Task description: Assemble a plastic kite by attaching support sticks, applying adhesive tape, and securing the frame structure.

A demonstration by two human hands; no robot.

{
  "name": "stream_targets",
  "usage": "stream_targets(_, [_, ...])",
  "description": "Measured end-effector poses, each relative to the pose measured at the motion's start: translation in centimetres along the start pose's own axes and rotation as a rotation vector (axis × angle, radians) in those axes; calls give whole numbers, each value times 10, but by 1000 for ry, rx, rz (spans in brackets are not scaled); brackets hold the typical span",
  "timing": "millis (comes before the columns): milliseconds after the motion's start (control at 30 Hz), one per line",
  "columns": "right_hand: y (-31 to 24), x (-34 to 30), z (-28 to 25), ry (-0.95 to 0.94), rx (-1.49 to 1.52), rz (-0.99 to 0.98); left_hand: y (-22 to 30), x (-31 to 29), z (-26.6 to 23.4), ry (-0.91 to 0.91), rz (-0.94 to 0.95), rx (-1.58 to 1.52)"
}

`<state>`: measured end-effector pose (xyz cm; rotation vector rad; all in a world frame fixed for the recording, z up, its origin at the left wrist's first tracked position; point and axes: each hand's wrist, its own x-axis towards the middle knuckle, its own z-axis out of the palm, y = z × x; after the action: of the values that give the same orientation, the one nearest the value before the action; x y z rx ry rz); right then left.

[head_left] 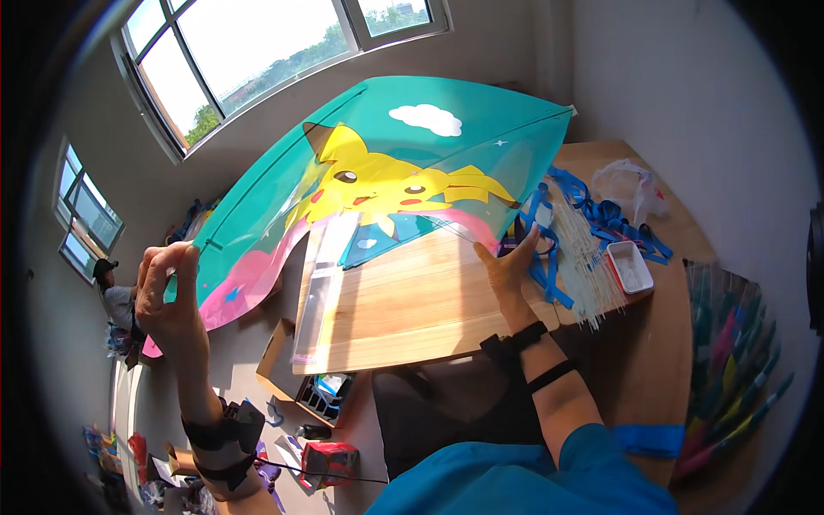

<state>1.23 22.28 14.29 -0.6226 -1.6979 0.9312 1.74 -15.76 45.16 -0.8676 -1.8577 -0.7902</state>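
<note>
A large green kite (283,163) with a yellow cartoon figure, a white cloud and a pink lower edge is spread out, tilted, above the wooden table. Raised at the left, my left hand (174,292) is closed in a pinch on the kite's left edge. My right hand (508,268) is at the lower right edge of the kite, thumb and fingers spread apart, the thumb tip touching the pink film. A clear plastic sleeve (322,305) lies on the table, partly under the kite.
Right of the kite, the table (403,318) bears blue ribbon (601,210), thin pale rods (588,266), a small white tray (631,268) and a clear plastic bag (631,190). Bagged colourful kites (734,369) stand at the right. An open cardboard box (279,360) and a red package (329,463) are on the floor. Another person (118,296) is far left.
</note>
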Motion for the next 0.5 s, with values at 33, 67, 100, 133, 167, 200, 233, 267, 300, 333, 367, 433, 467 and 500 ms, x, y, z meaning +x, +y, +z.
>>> stream_targets(33, [10,20,-9,36,-7,-40,-9,-3,-10,7,-5,-47])
stream_targets(67, [12,41,-17,80,-6,-82,-16,-1,-23,41,24,-14])
stream_targets(100, [2,45,-12,-77,50,-115,-23,2,-47,54,54,61])
stream_targets(133, [-5,57,-25,-224,57,-175,-48,-10,-56,91,1,77])
stream_targets(167, [-31,47,-15,-392,167,-172,-41,10,-101,46,-66,92])
stream_targets(200, [-36,65,-27,-499,154,-349,-75,-14,-97,64,-135,10])
stream_targets(233, [-36,83,-37,-643,143,-270,-96,-21,-98,80,-174,-53])
stream_targets(267, [-31,94,-39,-793,165,-171,-115,-21,-100,99,-166,-99])
stream_targets(300, [-30,97,-39,-945,198,-67,-135,-19,-103,113,-154,-135])
stream_targets(333, [-47,87,-49,-822,432,-37,-149,-19,-108,118,-153,-158])
stream_targets(367, [-46,90,-62,-873,493,3,-167,-31,-105,88,-254,-185])
stream_targets(433, [-41,114,-102,-940,377,77,-195,-49,-83,42,-451,-276])
stream_targets(467, [-33,122,-109,-933,343,116,-210,-52,-76,-39,-451,-253])
stream_targets(500, [-27,131,-116,-884,331,107,-216,-59,-49,-97,-445,-205])
